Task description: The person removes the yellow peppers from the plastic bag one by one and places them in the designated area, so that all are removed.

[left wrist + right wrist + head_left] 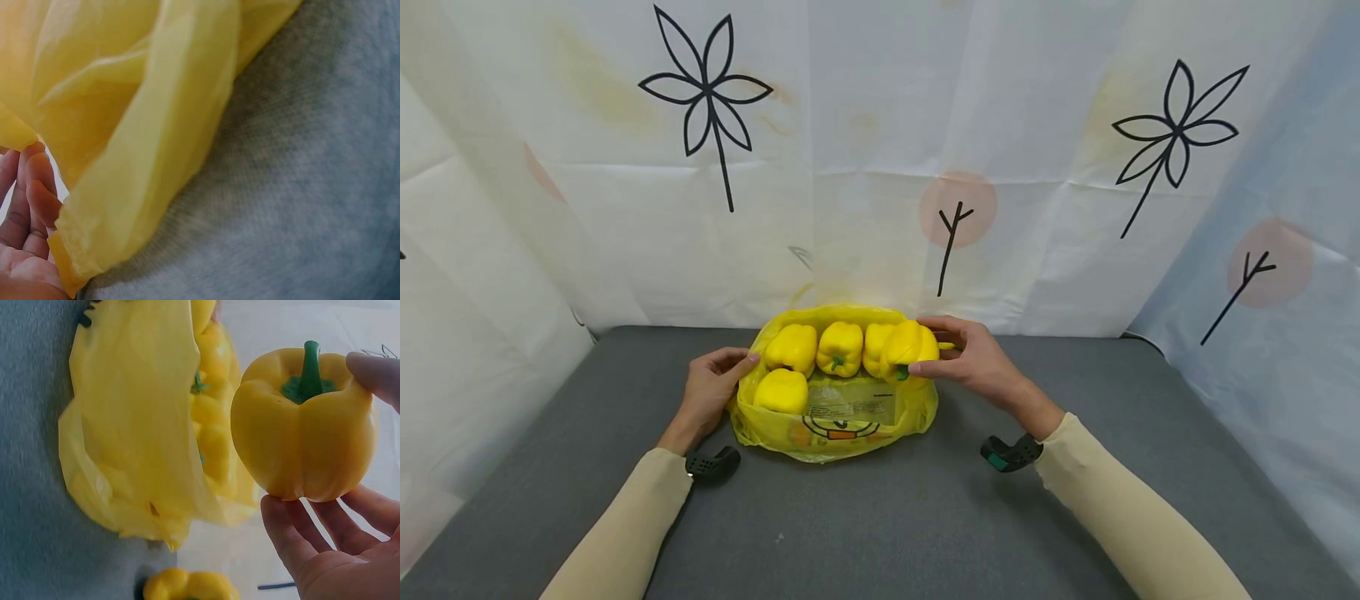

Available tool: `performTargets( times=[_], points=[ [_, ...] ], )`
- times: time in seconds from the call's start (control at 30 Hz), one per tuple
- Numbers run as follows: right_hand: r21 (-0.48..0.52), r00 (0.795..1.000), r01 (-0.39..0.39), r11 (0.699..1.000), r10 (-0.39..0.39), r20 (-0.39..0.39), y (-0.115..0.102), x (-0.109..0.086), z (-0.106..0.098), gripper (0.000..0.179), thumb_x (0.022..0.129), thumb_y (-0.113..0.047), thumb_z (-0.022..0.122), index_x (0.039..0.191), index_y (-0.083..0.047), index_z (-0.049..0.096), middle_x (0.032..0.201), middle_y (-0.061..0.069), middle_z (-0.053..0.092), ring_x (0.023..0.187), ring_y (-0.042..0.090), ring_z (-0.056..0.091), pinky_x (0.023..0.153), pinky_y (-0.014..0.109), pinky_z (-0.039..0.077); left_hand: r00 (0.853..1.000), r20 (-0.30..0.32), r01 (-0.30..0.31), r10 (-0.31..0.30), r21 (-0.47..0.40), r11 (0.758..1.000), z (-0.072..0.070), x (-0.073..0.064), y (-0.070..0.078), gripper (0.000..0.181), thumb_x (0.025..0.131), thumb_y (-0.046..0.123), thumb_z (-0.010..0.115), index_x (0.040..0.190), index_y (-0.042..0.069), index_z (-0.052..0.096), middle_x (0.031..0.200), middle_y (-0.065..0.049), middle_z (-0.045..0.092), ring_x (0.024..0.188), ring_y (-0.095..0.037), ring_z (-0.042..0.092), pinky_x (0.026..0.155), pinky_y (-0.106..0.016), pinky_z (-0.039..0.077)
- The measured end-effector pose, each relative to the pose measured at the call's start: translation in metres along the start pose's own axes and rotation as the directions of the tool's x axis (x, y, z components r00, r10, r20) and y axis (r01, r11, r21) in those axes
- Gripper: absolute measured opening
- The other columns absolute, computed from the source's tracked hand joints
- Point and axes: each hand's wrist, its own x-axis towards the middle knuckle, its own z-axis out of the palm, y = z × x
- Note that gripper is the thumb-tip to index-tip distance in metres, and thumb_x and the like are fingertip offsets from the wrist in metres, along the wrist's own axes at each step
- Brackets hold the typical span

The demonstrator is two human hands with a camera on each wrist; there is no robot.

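Note:
A yellow plastic bag (pixel 835 446) lies open on the table, with several yellow bell peppers (pixel 840 350) inside. Fingers and thumb of my right hand (pixel 973 362) grip another yellow bell pepper (pixel 303 431) with a green stem, raised over the bag's right side. My left hand (pixel 707 392) pinches the bag's left rim between thumb and fingers; in the left wrist view the yellow film (pixel 162 137) partly covers those fingers (pixel 37 187). One more yellow pepper (pixel 190 586) sits outside the bag on the right, mostly hidden behind my right hand in the head view.
The bag and peppers stand near the back of a grey table (pixel 865 533). Behind it hangs a white cloth (pixel 865 242) with printed flowers, and similar cloth closes both sides. A dark band with a small device (pixel 1011 454) is on each wrist.

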Motion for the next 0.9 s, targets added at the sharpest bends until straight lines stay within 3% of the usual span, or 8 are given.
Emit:
performTargets(
  times=[0.3, 0.6, 0.9],
  points=[
    [-0.005, 0.999, 0.007, 1.0, -0.007, -0.034, 0.001, -0.005, -0.018, 0.069, 0.088, -0.011, 0.081, 0.149, -0.004, 0.048, 0.145, 0.016, 0.051, 0.127, 0.035, 0.056, 0.093, 0.035, 0.055, 1.0, 0.001, 0.001, -0.001, -0.005, 1.0, -0.001, 0.0, 0.001, 0.043, 0.098, 0.024, 0.072, 0.121, -0.012, 0.065, 0.094, 0.008, 0.069, 0.085, -0.009, 0.065, 0.072, -0.021, 0.057],
    [-0.071, 0.998, -0.018, 0.997, 0.014, -0.061, 0.007, -0.007, -0.032, 0.071, 0.089, -0.015, 0.08, 0.15, -0.004, 0.046, 0.147, 0.016, 0.049, 0.13, 0.035, 0.052, 0.093, 0.032, 0.055, 1.0, 0.0, 0.005, -0.005, -0.001, 1.0, -0.001, 0.0, 0.0, 0.041, 0.097, 0.024, 0.072, 0.119, -0.01, 0.066, 0.093, 0.007, 0.069, 0.085, -0.01, 0.065, 0.072, -0.022, 0.057],
    [-0.116, 0.995, -0.058, 0.992, 0.047, -0.093, 0.01, -0.01, -0.046, 0.071, 0.09, -0.018, 0.08, 0.151, -0.005, 0.046, 0.149, 0.016, 0.048, 0.129, 0.037, 0.054, 0.092, 0.037, 0.055, 1.0, -0.005, 0.005, -0.005, -0.001, 1.0, 0.0, 0.0, -0.001, 0.041, 0.097, 0.025, 0.072, 0.119, -0.01, 0.066, 0.093, 0.007, 0.069, 0.084, -0.01, 0.065, 0.072, -0.021, 0.057]
  ],
)
